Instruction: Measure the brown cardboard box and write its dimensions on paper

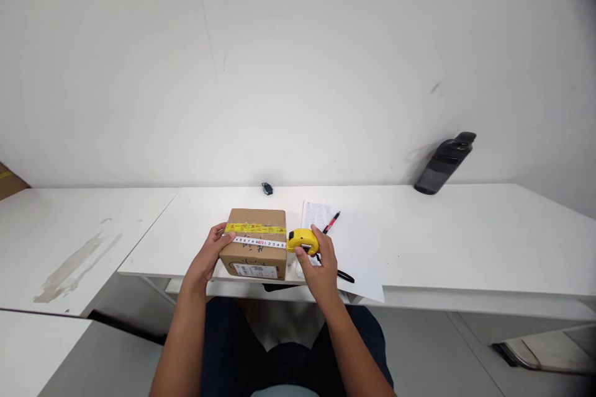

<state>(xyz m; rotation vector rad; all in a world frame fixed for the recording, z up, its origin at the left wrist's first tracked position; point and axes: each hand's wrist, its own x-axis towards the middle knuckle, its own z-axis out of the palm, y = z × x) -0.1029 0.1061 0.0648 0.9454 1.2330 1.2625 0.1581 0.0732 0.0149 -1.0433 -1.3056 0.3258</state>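
The white steel tape [259, 242] is stretched across the brown cardboard box [255, 255], its end pinched at the box's left edge by the left hand [207, 260]. The yellow plastic case [302, 240] is gripped by the right hand [321, 267]. The red pen [331, 223] right of the box lies untouched.

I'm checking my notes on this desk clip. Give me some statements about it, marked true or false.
1. The tape lies across the top of the cardboard box. True.
2. The right hand holds the yellow tape measure case. True.
3. The left hand holds the pen. False: it grips the box's left edge; the pen lies by the paper.
4. The dark bottle lies on the box. False: it leans by the wall, on the table.
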